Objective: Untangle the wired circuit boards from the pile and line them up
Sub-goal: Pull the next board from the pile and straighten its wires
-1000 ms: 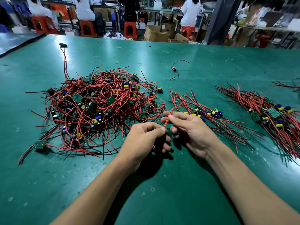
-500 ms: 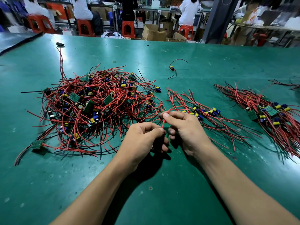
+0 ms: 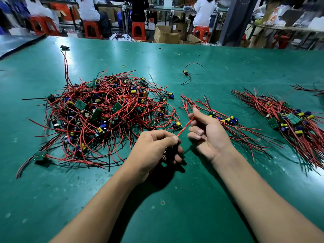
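Now red wire [image 3: 184, 128] spans left hand [image 3: 154, 146], right hand [image 3: 208, 134].

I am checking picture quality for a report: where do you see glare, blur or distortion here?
Head view throughout: glare on the table beyond the pile; stools and people behind are blurred; the left hand and right hand, holding a wire, are sharp, shadows beneath; the wide lens enlarges the forearms.

You've got green table [image 3: 175, 213] under yr left hand [image 3: 154, 146]. Yellow rubber band [image 3: 124, 65] well ahead of it. Farther ahead, past table: red stools [image 3: 138, 30], cardboard boxes [image 3: 166, 35], seated ppl [image 3: 203, 11]. Dark pillar [image 3: 233, 20] ahead-right.
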A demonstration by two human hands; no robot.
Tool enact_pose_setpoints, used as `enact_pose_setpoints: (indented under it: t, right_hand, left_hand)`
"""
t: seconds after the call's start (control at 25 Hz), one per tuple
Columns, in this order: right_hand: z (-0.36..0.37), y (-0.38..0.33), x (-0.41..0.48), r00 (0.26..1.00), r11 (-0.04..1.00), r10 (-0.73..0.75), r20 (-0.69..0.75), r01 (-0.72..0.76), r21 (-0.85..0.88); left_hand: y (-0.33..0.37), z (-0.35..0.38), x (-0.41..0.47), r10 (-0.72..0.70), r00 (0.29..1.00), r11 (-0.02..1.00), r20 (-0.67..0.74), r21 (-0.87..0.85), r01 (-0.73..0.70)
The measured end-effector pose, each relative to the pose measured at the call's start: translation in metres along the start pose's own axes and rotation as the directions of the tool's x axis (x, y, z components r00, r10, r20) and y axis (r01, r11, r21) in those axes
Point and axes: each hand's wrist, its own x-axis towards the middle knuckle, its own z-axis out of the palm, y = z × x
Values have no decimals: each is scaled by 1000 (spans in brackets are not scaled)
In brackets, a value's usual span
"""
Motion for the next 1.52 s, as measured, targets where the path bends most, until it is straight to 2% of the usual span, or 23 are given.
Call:
enact_pose_setpoints:
  t: [0.08,0.2,0.36,0.6,0.68,0.8,0.88,1.0,1.12,1.24,1.36,1.52]
  right_hand:
    - [1,-6,-2,992,983,123,41,-128,132]
    - [3,-11,-5,977,960,185,109,-204,194]
    - [3,-15,-5,991,976,113,77,-125,180]
    - [-2,-15,0,997,961,5,78,-26,275]
    - [-3,-10,0,994,986,-57,94,41,164]
    - [-9,2,-2,977,971,-148,150,173,-165]
    - [-14,9,-4,966,931,-101,237,176,-319]
    - [-15,16,-7,946,881,64,317,95,-463]
    - [-14,17,-6,959,886,45,280,92,-455]
    - [-13,11,1,987,903,-75,139,127,-411]
    - [-11,9,5,974,891,-221,48,222,-396]
    - [-7,10,7,961,902,-278,-17,254,-349]
  left_hand:
    - [-1,1,1,13,1000,1000,-2,16,-13]
    - [-2,2,2,39,999,998,-13,50,-39]
    - [-3,1,1,35,999,998,-16,53,-34]
    - [-3,1,2,38,999,998,-12,54,-37]
    - [-3,1,0,33,999,999,-21,38,-32]
    - [-3,1,-1,28,999,999,-37,26,-27]
    - [-2,2,-1,28,999,1000,-38,16,-27]
    - [-2,2,-2,26,999,1000,-43,2,-26]
    - [-2,0,-2,15,999,1000,-39,-8,-15]
    - [-2,0,-2,8,1000,1000,-28,20,-8]
    - [-3,1,-1,10,1000,999,-17,40,-10]
    - [-2,1,0,13,1000,999,-5,32,-12]
